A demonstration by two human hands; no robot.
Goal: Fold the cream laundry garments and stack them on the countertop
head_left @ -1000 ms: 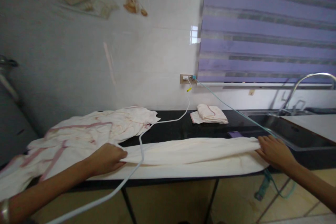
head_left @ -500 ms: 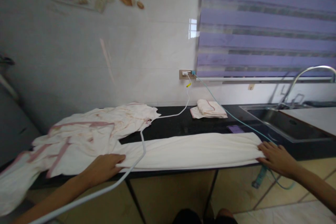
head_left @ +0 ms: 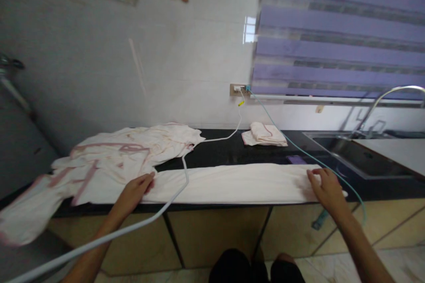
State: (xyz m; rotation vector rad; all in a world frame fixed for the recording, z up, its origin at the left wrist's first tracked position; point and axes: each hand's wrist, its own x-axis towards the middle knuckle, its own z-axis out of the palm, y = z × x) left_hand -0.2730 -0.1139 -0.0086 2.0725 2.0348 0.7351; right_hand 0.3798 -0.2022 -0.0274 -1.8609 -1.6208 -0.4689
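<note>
My left hand lies flat on the left end of the long cream cloth, fingers together and stretched along the fabric, pressing down rather than pinching anything. My right hand rests the same way on the right end of that cloth, palm down with the fingers slightly spread over the folds, holding nothing between them. Between my two hands the cloth runs as one narrow folded strip along the front edge of the black counter. A white cable crosses the strip just right of my left hand (it hangs off the counter edge towards me and climbs away to the wall). Left of and beyond my left hand a rumpled pile of cream cloths with pink trim spreads over the counter and droops off its left end. Just beyond my right hand a small purple flat object lies on the counter, and a thin teal cable passes close by my right fingers. Further back, between my hands, sits a small folded cloth. Beyond my right hand are the sink and its curved tap. On the wall both cables meet a socket, beside the purple blind.
</note>
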